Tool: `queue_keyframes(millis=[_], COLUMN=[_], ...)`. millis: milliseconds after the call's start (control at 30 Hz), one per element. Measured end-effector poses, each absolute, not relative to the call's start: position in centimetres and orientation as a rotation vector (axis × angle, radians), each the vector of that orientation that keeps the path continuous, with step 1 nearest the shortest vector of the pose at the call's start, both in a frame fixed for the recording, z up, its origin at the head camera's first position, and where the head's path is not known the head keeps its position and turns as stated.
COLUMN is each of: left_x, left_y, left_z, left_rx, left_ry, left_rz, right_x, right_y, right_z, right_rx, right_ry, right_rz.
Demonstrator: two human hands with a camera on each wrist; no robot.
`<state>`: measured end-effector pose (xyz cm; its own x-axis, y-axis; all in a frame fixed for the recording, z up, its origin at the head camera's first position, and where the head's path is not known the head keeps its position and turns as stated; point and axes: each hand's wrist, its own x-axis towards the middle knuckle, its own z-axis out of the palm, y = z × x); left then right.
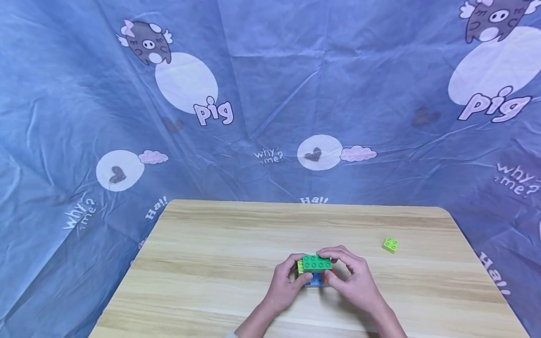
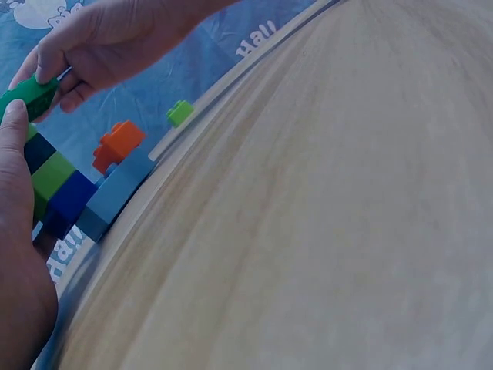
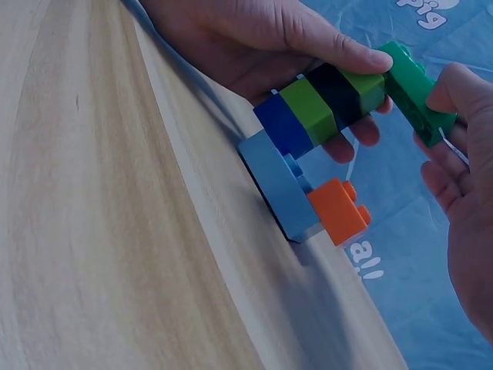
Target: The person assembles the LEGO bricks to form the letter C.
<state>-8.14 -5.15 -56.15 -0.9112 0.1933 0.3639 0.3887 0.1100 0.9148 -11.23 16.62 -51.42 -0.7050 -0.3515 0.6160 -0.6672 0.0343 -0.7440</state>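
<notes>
A long green brick (image 1: pixel 317 264) lies across the top of a column of bricks, overhanging it to the right. My right hand (image 1: pixel 356 281) pinches the overhanging end between thumb and fingers. The left hand (image 1: pixel 284 285) grips the column, its thumb near the top in the right wrist view. Below the green one, the column has a lime brick (image 3: pixel 365 91), a dark brick (image 3: pixel 333 92), another lime brick (image 3: pixel 310 109) and a dark blue brick (image 3: pixel 282 127). It rises from one end of a light blue base brick (image 3: pixel 269 179); an orange brick (image 3: pixel 337 212) sits at the other end.
A loose lime brick (image 1: pixel 390 245) lies on the wooden table (image 1: pixel 220 249), beyond the right hand. A blue printed cloth (image 1: pixel 262 103) hangs behind the table and along its sides.
</notes>
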Motion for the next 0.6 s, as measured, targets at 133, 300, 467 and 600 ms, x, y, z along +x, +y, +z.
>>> queue_keyframes(millis=[133, 300, 467, 600], left_x=[-8.08, -8.04, -8.09, -8.14], left_y=[-5.19, -5.18, -5.15, -5.16], left_z=[-56.02, -55.88, -55.81, -55.89], left_rx=[-0.598, -0.592, -0.625, -0.682], left_ry=[-2.207, -2.213, -2.191, -2.157], left_rz=[-1.896, -1.915, -1.904, -1.825], right_x=[-11.19, -11.14, -11.07, -11.01], right_y=[16.69, 16.92, 17.04, 17.04], right_z=[-51.29, -51.37, -51.34, -51.20], right_rx=[1.032, 1.005, 0.984, 0.972], right_ry=[-2.061, -2.104, -2.167, -2.203], right_rz=[1.713, 1.690, 1.654, 1.629])
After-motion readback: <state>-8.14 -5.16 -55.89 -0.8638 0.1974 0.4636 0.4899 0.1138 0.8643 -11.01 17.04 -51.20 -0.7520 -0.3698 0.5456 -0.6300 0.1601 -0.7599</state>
